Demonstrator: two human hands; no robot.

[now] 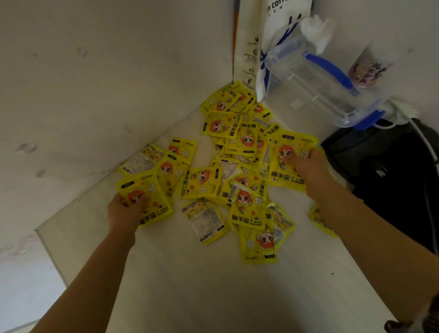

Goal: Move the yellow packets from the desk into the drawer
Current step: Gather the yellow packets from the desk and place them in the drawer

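Both hands are gathering packets [239,170] strewn on the desk [196,286]: left hand [126,209] and right hand [309,168] each grip one, likely next carrying them to the unseen drawer.

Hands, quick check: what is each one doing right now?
Left hand: fingers curled on a yellow packet at the pile's left edge.
Right hand: gripping another yellow packet on the pile's right side.
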